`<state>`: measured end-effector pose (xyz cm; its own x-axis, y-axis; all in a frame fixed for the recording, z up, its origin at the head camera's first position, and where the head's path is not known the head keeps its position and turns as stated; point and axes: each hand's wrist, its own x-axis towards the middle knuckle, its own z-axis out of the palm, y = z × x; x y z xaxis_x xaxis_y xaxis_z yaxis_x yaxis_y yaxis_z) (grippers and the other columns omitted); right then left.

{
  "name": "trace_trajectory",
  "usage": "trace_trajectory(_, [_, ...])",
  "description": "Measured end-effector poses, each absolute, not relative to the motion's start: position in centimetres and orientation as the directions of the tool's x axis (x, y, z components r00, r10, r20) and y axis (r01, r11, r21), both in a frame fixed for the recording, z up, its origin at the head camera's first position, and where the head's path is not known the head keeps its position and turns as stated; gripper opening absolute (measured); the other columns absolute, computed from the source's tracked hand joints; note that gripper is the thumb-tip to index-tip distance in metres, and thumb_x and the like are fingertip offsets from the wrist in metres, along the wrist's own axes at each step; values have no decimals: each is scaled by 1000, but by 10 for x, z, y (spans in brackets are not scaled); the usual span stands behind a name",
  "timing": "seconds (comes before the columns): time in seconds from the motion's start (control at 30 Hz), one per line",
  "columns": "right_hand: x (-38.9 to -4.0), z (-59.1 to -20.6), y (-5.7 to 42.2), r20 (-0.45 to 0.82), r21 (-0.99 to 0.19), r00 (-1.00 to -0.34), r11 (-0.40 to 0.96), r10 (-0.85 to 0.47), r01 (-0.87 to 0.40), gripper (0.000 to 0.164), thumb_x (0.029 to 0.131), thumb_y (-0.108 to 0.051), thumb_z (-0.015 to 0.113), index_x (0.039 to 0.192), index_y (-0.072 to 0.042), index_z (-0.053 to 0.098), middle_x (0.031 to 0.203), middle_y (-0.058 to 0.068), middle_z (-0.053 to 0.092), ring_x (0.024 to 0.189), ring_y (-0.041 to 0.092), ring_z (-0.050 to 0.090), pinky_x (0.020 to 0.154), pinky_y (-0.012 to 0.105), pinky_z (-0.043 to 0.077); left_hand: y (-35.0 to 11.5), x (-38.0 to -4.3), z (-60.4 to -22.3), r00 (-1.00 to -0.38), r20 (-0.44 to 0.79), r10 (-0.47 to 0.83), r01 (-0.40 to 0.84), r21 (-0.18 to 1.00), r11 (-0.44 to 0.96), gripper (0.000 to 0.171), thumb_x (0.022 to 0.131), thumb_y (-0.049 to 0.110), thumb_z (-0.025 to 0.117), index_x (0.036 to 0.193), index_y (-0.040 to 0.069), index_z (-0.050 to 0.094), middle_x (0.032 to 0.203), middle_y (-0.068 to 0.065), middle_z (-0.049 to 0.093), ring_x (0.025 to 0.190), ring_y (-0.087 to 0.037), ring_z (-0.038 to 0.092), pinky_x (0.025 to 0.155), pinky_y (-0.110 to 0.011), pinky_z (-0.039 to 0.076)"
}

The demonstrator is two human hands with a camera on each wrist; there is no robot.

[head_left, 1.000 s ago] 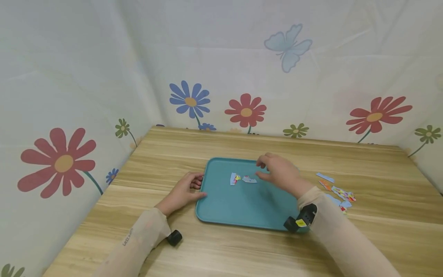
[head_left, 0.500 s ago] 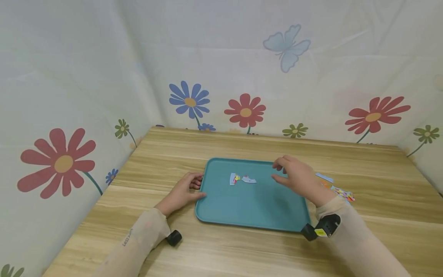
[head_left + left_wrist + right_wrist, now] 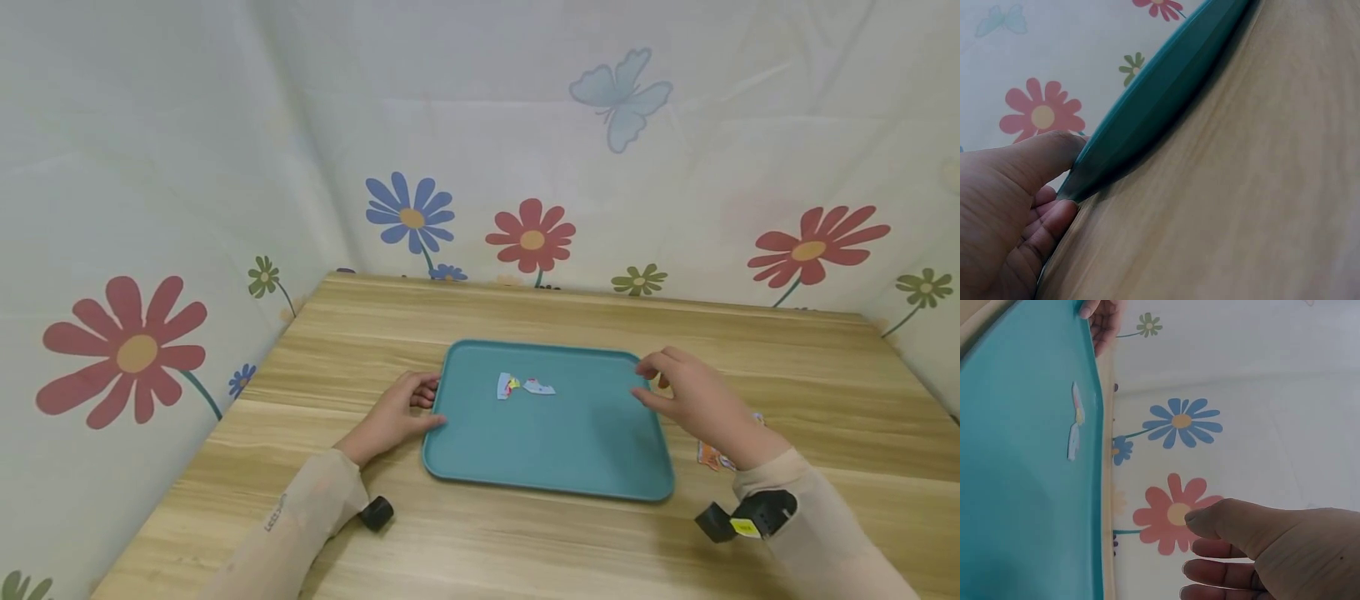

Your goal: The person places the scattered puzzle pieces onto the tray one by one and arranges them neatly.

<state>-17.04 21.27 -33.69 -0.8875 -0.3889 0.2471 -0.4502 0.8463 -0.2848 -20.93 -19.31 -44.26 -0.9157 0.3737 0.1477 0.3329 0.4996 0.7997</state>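
A teal tray (image 3: 555,442) lies on the wooden table. My left hand (image 3: 393,417) holds its left edge; in the left wrist view the thumb (image 3: 1063,153) lies over the rim and the fingers are on the outer side. Two small paper puzzle pieces sit on the tray, a light blue piece with yellow and red (image 3: 505,387) and a pale irregular piece (image 3: 538,387) just right of it. My right hand (image 3: 693,400) hovers over the tray's right edge, fingers loosely bent, thumb apart from them, holding nothing visible.
Right of the tray, an orange piece (image 3: 708,455) lies on the wooden table (image 3: 465,542), partly hidden by my right forearm. Other loose pieces there are mostly covered. A flower-printed cloth (image 3: 480,125) hangs behind the table.
My right hand has moved right, from above the tray's middle to its right edge, now covering most of the loose pieces there. The left hand and the two pieces on the tray stay put.
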Motion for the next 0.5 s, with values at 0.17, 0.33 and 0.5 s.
trace_trajectory(0.17, [-163,-343,228,242,-296,-894,849,-377,-438,22,83,-13,73,99,-1,65,94,10,63,79,21,59,66,33,51,-193,-209,-440,-916,142,375,331,796,507,65,81,11,77,135,-6,45,121,-20,53,102,-24,56,90,-32,53])
trace_trajectory(0.33, [-159,-346,238,236,-288,-900,858,-366,-425,23,83,-14,74,100,-2,66,94,10,64,78,20,59,63,31,50,-193,-209,-440,-920,130,370,317,801,508,65,82,11,77,135,-5,45,122,-19,52,103,-24,56,90,-34,53])
trace_trajectory(0.5, [-156,-350,246,252,-266,-893,860,-374,-435,22,80,-13,76,98,-4,66,91,7,65,75,17,58,61,29,50,-193,-208,-440,-920,127,370,314,805,504,65,82,12,77,135,-6,45,122,-20,52,103,-25,56,90,-35,53])
